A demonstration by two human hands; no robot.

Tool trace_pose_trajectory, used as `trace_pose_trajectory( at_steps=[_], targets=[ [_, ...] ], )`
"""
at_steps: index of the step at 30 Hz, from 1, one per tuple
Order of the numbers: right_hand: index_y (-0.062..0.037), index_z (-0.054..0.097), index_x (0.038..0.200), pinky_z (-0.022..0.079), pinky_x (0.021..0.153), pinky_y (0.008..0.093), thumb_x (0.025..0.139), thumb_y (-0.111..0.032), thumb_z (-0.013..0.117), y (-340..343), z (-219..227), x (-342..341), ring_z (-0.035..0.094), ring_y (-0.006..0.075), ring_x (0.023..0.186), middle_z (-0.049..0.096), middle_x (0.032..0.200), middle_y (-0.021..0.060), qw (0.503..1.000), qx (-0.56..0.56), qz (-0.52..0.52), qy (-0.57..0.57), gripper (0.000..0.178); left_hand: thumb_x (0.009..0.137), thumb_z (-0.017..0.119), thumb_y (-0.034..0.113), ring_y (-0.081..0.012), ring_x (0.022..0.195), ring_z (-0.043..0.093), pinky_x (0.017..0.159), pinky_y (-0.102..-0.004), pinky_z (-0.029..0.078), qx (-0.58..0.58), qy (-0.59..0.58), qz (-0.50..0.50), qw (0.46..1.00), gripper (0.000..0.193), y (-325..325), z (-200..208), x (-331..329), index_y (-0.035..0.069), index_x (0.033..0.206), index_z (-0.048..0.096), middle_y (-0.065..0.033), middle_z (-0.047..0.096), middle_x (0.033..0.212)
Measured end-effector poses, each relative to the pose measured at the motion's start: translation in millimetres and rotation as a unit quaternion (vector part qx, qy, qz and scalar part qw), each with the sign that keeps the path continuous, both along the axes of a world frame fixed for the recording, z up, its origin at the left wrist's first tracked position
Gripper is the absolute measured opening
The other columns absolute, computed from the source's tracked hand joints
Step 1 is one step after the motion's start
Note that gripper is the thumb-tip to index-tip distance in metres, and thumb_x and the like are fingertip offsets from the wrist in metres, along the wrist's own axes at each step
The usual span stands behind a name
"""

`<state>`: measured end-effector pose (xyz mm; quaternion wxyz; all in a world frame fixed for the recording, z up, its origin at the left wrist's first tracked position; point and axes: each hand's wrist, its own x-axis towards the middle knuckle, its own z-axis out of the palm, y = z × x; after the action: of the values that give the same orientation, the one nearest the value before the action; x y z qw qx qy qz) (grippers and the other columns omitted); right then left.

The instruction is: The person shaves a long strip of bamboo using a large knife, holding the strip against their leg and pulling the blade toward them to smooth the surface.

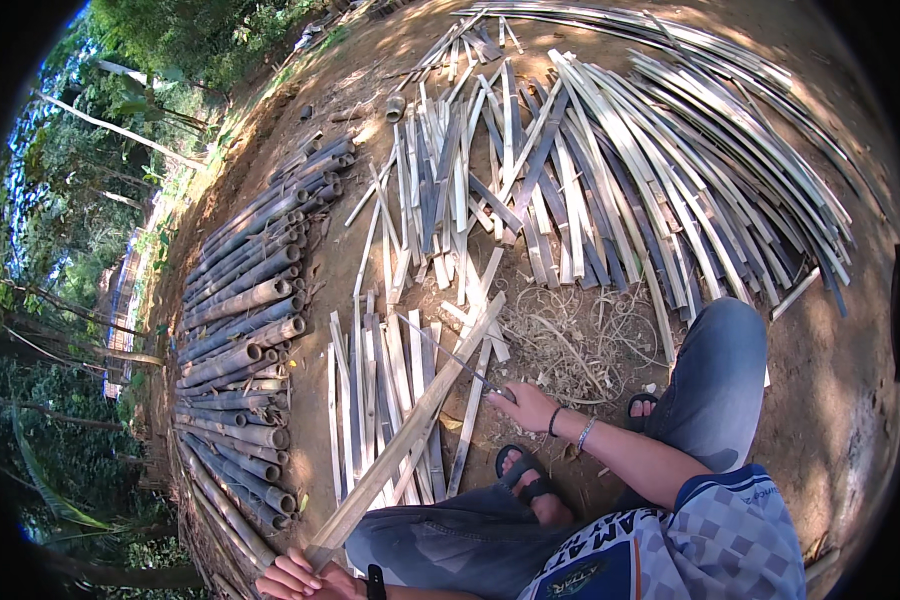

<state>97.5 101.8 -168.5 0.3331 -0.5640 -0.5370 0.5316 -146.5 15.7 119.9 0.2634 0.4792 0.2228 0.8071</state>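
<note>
My left hand, at the lower left, is closed round the near end of a long split bamboo strip. The strip slants up and away to the right, its far part over other strips on the ground. In my right hand, near the middle, is the handle of a knife. Its thin blade points up and left and meets the strip or crosses it; I cannot tell if it touches. Curly bamboo shavings lie on the ground just beyond my right hand.
Dark bamboo poles lie stacked at the left. Loose split strips lie beside my leg, and larger piles of bamboo strips spread across the far side and right. My sandalled foot rests on the bare soil. Trees stand at far left.
</note>
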Motion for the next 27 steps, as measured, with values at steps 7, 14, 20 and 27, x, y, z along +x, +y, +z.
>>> trace_pose_trajectory(
  at_steps=[7, 14, 20, 27],
  targets=[
    [-0.0008, 0.058, 0.085, 0.048, 0.067, 0.0486, 0.093, -0.047, 0.052, -15.3, 24.3, -7.0, 0.063, 0.0417, 0.071, 0.062, 0.071, 0.0227, 0.995, 0.079, 0.049, -0.023, 0.047, 0.1, 0.03, 0.056, -0.0115, 0.04, 0.032, 0.045, -0.0252, 0.029, 0.014, -0.082, -0.005, 0.997, 0.061, -6.1, 5.5, 14.3, 0.013, 0.056, 0.037, 0.0005, 0.032, 0.047],
    [-0.0015, 0.059, 0.088, 0.048, 0.066, 0.0489, 0.092, -0.049, 0.052, -12.9, 20.4, -8.8, 0.062, 0.0422, 0.072, 0.062, 0.07, 0.0221, 0.998, 0.061, 0.025, -0.013, 0.048, 0.101, 0.031, 0.052, -0.0107, 0.041, 0.031, 0.047, -0.024, 0.029, -0.002, -0.045, 0.028, 0.999, 0.059, -4.7, 1.9, 5.2, 0.014, 0.057, 0.034, 0.0011, 0.03, 0.047],
    [0.0001, 0.059, 0.084, 0.048, 0.067, 0.047, 0.093, -0.048, 0.052, 1.1, 1.5, -0.5, 0.063, 0.0405, 0.071, 0.062, 0.07, 0.0213, 0.998, 0.028, -0.026, -0.053, 0.049, 0.102, 0.032, 0.048, -0.0094, 0.041, 0.028, 0.048, -0.0226, 0.028, 0.002, -0.031, 0.035, 0.999, 0.056, -1.1, 2.7, 9.8, 0.015, 0.057, 0.031, 0.0018, 0.028, 0.048],
    [0.0011, 0.058, 0.085, 0.049, 0.07, 0.0483, 0.092, -0.047, 0.053, -8.8, 17.1, -1.5, 0.063, 0.0407, 0.074, 0.063, 0.075, 0.024, 0.999, 0.041, 0.014, -0.027, 0.049, 0.1, 0.032, 0.056, -0.0126, 0.042, 0.034, 0.047, -0.0263, 0.031, 0.008, -0.072, 0.001, 0.997, 0.06, -5.8, 3.1, 11.5, 0.014, 0.057, 0.035, 0.0, 0.032, 0.048]
  ],
)
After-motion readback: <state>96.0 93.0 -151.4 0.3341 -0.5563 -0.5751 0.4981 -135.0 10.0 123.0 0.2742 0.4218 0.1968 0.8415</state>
